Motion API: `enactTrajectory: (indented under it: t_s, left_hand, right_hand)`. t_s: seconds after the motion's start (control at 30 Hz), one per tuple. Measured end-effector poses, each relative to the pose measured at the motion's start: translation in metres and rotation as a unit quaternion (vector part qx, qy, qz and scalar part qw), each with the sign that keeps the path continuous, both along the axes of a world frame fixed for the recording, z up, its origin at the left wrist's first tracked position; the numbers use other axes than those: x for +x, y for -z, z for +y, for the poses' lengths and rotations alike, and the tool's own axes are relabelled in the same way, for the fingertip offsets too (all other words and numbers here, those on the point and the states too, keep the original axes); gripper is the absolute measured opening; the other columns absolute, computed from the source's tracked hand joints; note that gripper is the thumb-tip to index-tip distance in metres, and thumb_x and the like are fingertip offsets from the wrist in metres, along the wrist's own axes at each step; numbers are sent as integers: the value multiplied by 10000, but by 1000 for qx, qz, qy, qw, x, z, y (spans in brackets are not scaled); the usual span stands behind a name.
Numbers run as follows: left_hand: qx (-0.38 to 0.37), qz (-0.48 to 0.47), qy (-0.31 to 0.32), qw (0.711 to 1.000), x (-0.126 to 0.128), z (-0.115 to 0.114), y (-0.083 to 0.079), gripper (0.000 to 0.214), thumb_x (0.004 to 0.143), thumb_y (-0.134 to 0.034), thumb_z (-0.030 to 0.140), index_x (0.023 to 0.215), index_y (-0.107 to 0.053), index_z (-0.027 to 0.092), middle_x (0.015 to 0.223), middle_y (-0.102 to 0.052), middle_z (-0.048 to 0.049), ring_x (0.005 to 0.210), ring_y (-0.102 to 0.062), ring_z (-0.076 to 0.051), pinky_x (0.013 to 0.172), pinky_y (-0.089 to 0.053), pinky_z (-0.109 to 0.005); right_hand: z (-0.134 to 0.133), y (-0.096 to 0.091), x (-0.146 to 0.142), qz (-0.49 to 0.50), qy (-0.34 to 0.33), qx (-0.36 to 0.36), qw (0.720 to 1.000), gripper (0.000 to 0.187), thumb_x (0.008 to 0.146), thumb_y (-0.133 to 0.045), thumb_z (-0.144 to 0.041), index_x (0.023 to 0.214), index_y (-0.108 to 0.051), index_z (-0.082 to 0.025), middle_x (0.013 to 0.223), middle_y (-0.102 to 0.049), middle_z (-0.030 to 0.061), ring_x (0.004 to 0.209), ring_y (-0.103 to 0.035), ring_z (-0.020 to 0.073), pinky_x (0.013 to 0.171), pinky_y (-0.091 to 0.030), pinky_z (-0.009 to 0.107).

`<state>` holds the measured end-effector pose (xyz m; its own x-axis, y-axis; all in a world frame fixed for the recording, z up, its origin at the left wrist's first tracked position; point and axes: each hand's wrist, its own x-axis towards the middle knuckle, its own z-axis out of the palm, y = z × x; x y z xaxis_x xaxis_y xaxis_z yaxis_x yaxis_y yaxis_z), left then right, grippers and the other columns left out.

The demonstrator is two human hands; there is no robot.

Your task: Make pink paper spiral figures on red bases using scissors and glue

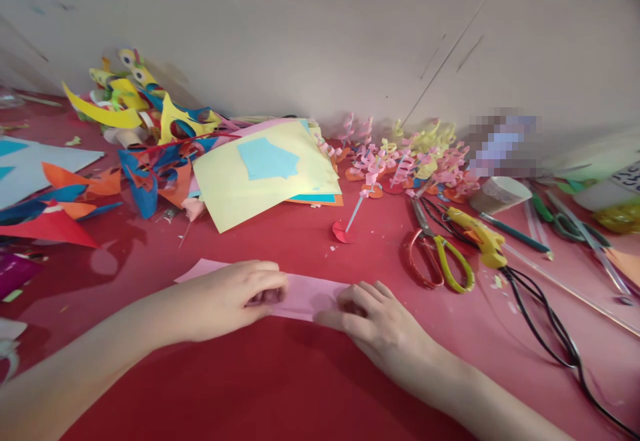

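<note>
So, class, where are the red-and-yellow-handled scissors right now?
In the head view, the scissors lie on the red table, right of the right hand, just left of the yellow glue gun and a black cord.

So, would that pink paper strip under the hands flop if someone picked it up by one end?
Probably floppy: the pink paper strip looks thin and lies flat on the red table. Likely very light, too. It may slide easily, as both the left hand and right hand press it down.
</note>
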<state>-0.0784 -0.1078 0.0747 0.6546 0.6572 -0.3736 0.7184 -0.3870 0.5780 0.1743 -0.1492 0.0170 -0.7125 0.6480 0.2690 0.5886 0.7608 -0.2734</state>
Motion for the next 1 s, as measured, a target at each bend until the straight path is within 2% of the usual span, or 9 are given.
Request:
enactTrajectory:
  t_s: [0.1,0.2,0.37,0.5,0.63,0.8,0.9,1.0]
  left_hand:
    - [2,-30,33,999,-1,2,1,180,839,-426,107,854,-568,216,898,-562,-10,814,-545,-148,701,-380,-234]
    - [6,-56,65,996,-4,5,4,205,861,-433,109,876,-598,229,896,-573,-7,845,-549,-148,731,-386,-232]
    - [-7,-64,82,995,-8,11,6,203,860,-501,137,817,-672,235,857,-602,-3,848,-572,-141,747,-404,-218]
    - [6,-73,82,994,-4,9,9,219,845,-538,133,880,-712,262,877,-620,-11,836,-589,-140,724,-419,-215]
    - [49,-126,83,987,8,-1,20,242,863,-534,142,957,-715,272,944,-659,-35,864,-582,-161,737,-432,-249]
    - [65,-165,68,982,15,-5,27,212,860,-545,153,931,-719,252,874,-679,-35,816,-594,-152,723,-447,-251]
    - [44,-172,59,982,11,-1,22,155,840,-572,168,847,-714,230,817,-679,-19,770,-598,-139,709,-443,-235]
    - [17,-136,68,988,5,4,15,162,835,-561,149,820,-704,223,814,-671,-16,787,-595,-141,712,-429,-230]
  right_hand:
    - [0,0,1,-50,-29,23,998,509,876,-494,-92,1293,-469,-382,964,-588,41,798,-524,174,702,-397,311]
    - [-1,1,0,-64,-29,5,998,551,856,-551,-118,1321,-441,-392,1008,-588,45,819,-518,184,725,-404,328]
    - [-1,-6,-1,-48,-7,-36,998,487,847,-530,-81,1234,-547,-376,951,-591,37,809,-521,168,719,-395,307]
    - [3,-19,5,-24,-5,-91,996,464,797,-514,-55,1141,-627,-345,904,-593,39,803,-520,165,717,-379,311]
    - [2,-28,9,8,5,-95,995,435,752,-519,-82,1103,-650,-303,915,-604,41,807,-517,175,735,-371,339]
    - [0,-20,3,15,-33,-77,996,407,820,-502,-128,1188,-593,-278,986,-620,53,857,-537,177,755,-384,343]
    - [0,-14,1,9,-36,-55,998,372,840,-496,-128,1159,-614,-278,992,-621,55,860,-540,175,748,-395,337]
    - [1,-13,2,8,-29,-47,998,353,836,-507,-142,1141,-627,-272,988,-619,59,847,-537,179,734,-403,338]
